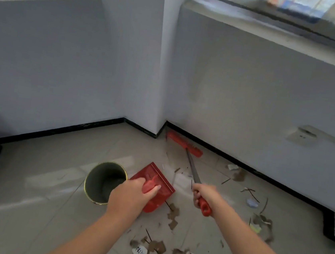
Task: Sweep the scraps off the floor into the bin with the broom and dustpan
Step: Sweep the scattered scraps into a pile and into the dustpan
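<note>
The left grip (132,193) is curled round the handle of the red dustpan (160,200) just below the centre of the frame, thumb pressed along the handle. The right grip (202,195) is wrapped round the broom (191,167) where its red end sleeve meets the metal shaft. The broom's long axis runs from that grip up and slightly left to the orange broom head (184,143), which lies along the black skirting, its left end by the wall corner. Most of the scraps (173,217) lie the other way from the head. A trail of brown bits runs from the dustpan's lower edge toward the bottom centre, and more are strewn across the floor (65,157) at lower right, below the right forearm. The head therefore sits beyond nearly all the litter, and the next stroke probably draws it back down the frame toward the pan. The right grip is nearer the lower-right scatter, and the left grip is nearer the trail. The metal bin (93,181) stands upright just left of the dustpan, mouth open, with no scraps visible inside. None show on the uncovered part of the pan either, and whether the pan rests on the floor cannot be told.
</note>
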Tool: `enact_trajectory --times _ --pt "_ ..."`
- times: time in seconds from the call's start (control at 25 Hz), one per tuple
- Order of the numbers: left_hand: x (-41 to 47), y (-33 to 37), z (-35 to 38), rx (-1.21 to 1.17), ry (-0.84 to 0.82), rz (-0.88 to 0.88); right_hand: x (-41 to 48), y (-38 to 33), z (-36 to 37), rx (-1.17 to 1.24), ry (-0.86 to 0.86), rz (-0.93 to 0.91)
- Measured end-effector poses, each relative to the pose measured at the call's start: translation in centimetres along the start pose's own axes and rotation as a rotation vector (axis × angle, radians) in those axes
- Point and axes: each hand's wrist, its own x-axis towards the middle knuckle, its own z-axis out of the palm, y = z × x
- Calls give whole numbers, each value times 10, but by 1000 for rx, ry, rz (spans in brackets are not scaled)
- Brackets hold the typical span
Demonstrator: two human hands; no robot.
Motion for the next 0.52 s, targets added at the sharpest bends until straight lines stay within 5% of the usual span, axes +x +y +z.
enact_trajectory --times 0.28,0.52 --pt "46 -16 14 42 116 -12 112 -55 44 -13 -13 -50" --pt "51 -33 23 -45 192 -31 142 -17 35 -782 126 -62"
